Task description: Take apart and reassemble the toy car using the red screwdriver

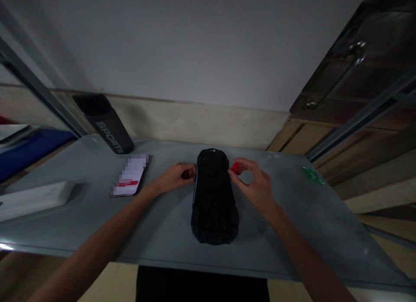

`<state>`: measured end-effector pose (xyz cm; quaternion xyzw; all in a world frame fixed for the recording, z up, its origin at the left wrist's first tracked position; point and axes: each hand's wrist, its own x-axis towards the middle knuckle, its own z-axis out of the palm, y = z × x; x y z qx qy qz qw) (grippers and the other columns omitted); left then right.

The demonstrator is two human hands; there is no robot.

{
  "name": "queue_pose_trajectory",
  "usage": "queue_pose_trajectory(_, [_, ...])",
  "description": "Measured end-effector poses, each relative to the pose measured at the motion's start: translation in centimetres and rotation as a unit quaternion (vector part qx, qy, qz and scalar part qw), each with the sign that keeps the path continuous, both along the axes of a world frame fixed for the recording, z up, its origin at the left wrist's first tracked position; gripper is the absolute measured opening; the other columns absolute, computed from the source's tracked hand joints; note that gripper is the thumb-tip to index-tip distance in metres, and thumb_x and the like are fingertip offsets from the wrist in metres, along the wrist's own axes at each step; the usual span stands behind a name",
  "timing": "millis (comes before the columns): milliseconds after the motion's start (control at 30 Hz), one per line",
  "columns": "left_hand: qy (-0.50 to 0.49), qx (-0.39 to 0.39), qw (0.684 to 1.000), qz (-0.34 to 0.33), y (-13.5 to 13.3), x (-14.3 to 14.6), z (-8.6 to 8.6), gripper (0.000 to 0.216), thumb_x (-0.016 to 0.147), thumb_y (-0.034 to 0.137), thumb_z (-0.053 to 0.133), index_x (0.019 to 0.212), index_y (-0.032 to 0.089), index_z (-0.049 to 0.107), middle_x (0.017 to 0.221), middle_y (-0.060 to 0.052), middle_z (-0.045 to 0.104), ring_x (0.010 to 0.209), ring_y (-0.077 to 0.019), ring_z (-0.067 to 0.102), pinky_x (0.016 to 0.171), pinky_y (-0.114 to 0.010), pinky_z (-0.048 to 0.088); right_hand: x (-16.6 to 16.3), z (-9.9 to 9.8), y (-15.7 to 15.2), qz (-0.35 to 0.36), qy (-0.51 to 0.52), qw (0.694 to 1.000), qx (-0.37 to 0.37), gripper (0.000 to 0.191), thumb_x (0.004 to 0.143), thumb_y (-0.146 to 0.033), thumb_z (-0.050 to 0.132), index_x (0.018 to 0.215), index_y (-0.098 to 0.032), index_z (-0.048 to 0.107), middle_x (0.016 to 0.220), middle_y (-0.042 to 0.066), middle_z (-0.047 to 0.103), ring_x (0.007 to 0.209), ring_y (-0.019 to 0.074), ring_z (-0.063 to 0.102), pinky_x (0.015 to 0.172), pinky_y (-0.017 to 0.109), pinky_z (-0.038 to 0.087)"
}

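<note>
A black toy car (214, 193) lies on the grey table with its dark underside facing up, its length pointing away from me. My right hand (255, 183) pinches a small red piece (235, 167) between thumb and fingers, close by the car's far right side. On the opposite side, my left hand (178, 176) is curled against the car's far left edge. A dark spot shows within its fingers; whether that is a held part or shadow I cannot tell.
A black bottle marked SPORT (110, 128) and a phone (132, 176) are on the left of the table (162, 232). Further left lies a long white object (35, 200). Crumpled green plastic (313, 175) sits at the right edge. A wall rises behind.
</note>
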<state>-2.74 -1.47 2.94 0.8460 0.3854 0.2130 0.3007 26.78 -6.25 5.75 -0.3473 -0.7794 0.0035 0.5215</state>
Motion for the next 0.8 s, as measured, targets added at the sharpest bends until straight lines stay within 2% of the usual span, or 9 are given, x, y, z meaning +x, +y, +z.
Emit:
queue_pose_trajectory(200, [0.001,0.007,1.000,0.002,0.23,-0.06,-0.42,0.003,0.089,0.021,0.063,0.088,0.019,0.063,0.072,0.003,0.060,0.066,-0.0136,0.057,0.066,-0.024,0.043,-0.01,0.14,0.02,-0.003,0.001,1.000,-0.026,0.036,0.101,-0.025,0.066,0.136,-0.030,0.059,0.095,0.002,0.076,0.075,0.0194,0.074,0.077,0.037,0.066])
queue_pose_trajectory(467, [0.007,0.001,1.000,0.003,0.01,0.00,-0.02,0.002,0.089,0.021,0.062,0.089,0.020,0.063,0.073,0.004,0.060,0.066,-0.0137,0.057,0.067,-0.024,0.043,-0.18,0.41,-0.37,0.025,-0.011,0.997,-0.067,0.045,0.102,-0.019,0.056,0.145,-0.029,0.054,0.108,0.004,0.079,0.090,0.0206,0.077,0.090,0.041,0.064])
queue_pose_trajectory(633, [0.008,0.001,1.000,-0.002,0.05,-0.10,-0.07,0.004,0.091,0.023,0.062,0.090,0.019,0.063,0.074,0.003,0.060,0.066,-0.0140,0.057,0.067,-0.025,0.043,0.04,0.41,-0.42,0.023,-0.038,0.998,-0.055,0.043,0.103,-0.020,0.057,0.144,-0.030,0.056,0.101,0.002,0.078,0.085,0.0192,0.075,0.084,0.037,0.064])
queue_pose_trajectory(800, [0.011,0.008,1.000,0.002,0.26,-0.21,-0.43,0.004,0.090,0.023,0.063,0.091,0.019,0.064,0.075,0.002,0.063,0.068,-0.0143,0.058,0.067,-0.025,0.043,0.24,0.29,-0.14,0.002,-0.059,0.998,-0.029,0.035,0.104,-0.027,0.063,0.139,-0.031,0.062,0.086,-0.001,0.070,0.072,0.0173,0.068,0.074,0.032,0.062])
